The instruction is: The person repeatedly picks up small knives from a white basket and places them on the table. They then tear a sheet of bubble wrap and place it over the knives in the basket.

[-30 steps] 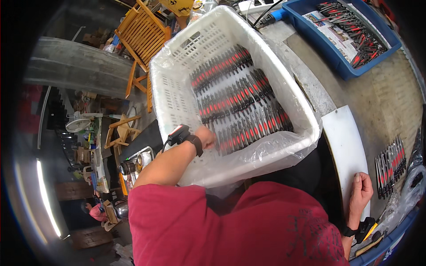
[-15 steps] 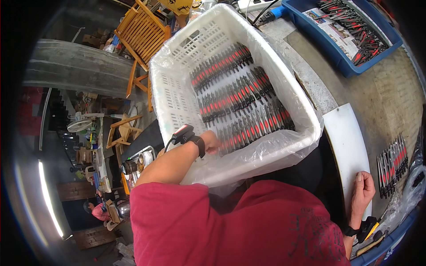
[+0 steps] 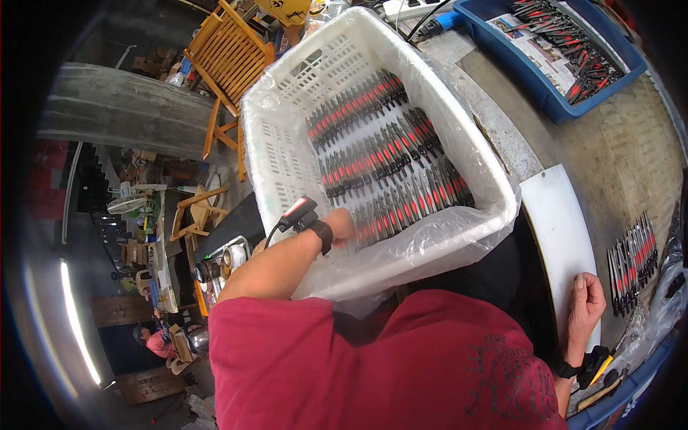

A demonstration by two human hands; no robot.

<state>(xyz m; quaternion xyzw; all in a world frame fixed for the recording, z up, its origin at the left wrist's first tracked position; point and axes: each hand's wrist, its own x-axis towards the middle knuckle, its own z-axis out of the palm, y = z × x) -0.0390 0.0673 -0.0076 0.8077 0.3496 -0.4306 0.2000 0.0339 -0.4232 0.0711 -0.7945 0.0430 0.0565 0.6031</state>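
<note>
The slim, pointed tools (image 3: 401, 213) lie in three rows inside the white crate (image 3: 264, 136). Each one is probably light and stiff, perhaps rather slippery; I judge that the red middle is the safest place to hold, away from the points. The left hand (image 3: 340, 224) is bent at the left end of the near row; I cannot tell if it grasps a tool. The right hand (image 3: 588, 299), fingers curled, is beside the white board (image 3: 562, 222); its grip is unclear. Compared with one second ago, the left hand is slightly more to the right.
</note>
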